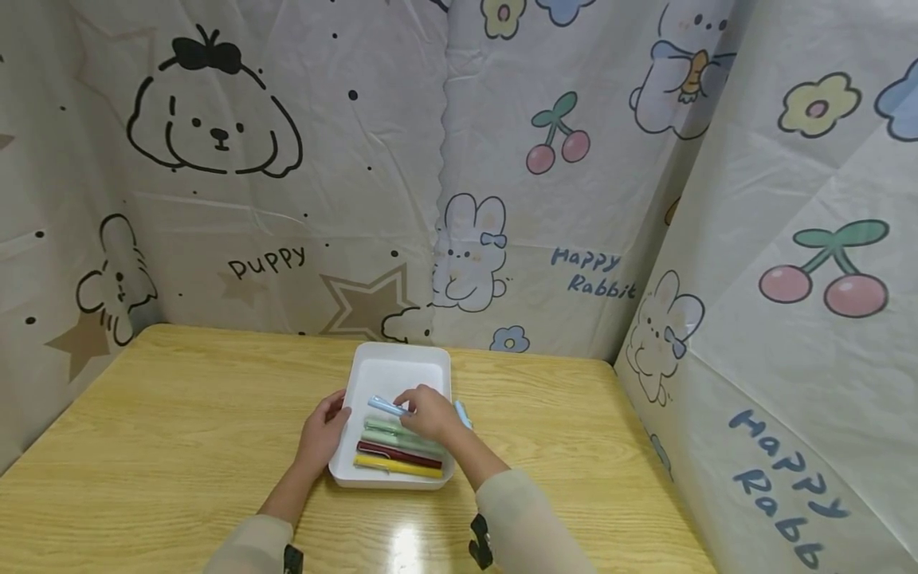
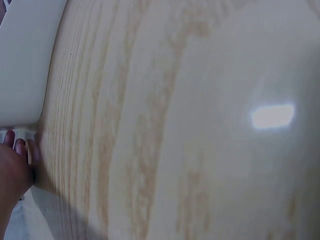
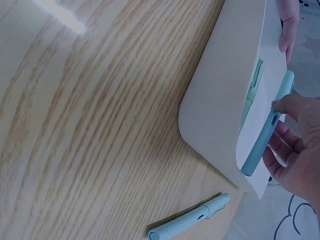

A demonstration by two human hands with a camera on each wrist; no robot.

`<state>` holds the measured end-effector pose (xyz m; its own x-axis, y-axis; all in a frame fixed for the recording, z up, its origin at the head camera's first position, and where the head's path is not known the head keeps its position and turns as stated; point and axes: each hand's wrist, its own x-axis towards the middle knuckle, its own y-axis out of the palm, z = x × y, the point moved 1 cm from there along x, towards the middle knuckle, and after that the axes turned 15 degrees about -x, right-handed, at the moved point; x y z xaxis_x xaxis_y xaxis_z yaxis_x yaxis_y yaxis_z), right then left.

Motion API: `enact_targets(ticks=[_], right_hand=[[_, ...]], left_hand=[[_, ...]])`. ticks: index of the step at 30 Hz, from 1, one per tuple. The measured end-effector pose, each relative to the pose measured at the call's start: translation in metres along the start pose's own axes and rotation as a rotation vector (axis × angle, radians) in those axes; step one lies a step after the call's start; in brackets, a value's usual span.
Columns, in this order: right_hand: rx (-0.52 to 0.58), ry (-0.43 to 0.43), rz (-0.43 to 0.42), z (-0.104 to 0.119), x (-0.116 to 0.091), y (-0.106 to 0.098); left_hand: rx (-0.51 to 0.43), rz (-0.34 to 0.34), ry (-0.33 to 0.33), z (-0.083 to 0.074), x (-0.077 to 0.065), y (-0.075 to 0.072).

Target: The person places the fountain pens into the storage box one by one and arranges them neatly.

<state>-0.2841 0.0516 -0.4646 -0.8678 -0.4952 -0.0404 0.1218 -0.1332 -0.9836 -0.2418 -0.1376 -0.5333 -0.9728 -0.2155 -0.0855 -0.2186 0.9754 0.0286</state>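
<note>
My right hand [image 1: 429, 413] pinches a light blue capped pen [image 3: 260, 147] between thumb and fingers, above the inside of a white tray [image 1: 405, 368]. Under it in the tray lie pale green pens [image 1: 383, 426], a dark red pen [image 1: 398, 454] and a yellow pen [image 1: 398, 466], roughly side by side. My left hand [image 1: 320, 434] holds the tray's left side, thumb at the rim. In the left wrist view, curled fingers [image 2: 21, 146] show beside the tray's corner. Another light blue pen [image 3: 192, 217] lies on the table just right of the tray.
The wooden table [image 1: 201, 414] carries the tray near its middle, with a bright light reflection in front. A printed cloth [image 1: 344, 199] with cartoon animals hangs along the back and both sides.
</note>
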Motion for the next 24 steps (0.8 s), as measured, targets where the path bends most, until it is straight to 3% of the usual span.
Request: enact_targets(ticks=[12, 19, 24], right_hand=[[-0.019, -0.004, -0.013, -0.002, 0.0, 0.004], [-0.03, 0.008, -0.017, -0.003, 0.002, 0.008], [-0.047, 0.007, -0.019, -0.003, 0.003, 0.011]], left_hand=[[0.013, -0.008, 0.018, -0.001, -0.001, 0.0], [0.01, -0.03, 0.066, -0.001, -0.004, 0.001], [-0.007, -0.004, 0.014, 0.001, -0.001, 0.0]])
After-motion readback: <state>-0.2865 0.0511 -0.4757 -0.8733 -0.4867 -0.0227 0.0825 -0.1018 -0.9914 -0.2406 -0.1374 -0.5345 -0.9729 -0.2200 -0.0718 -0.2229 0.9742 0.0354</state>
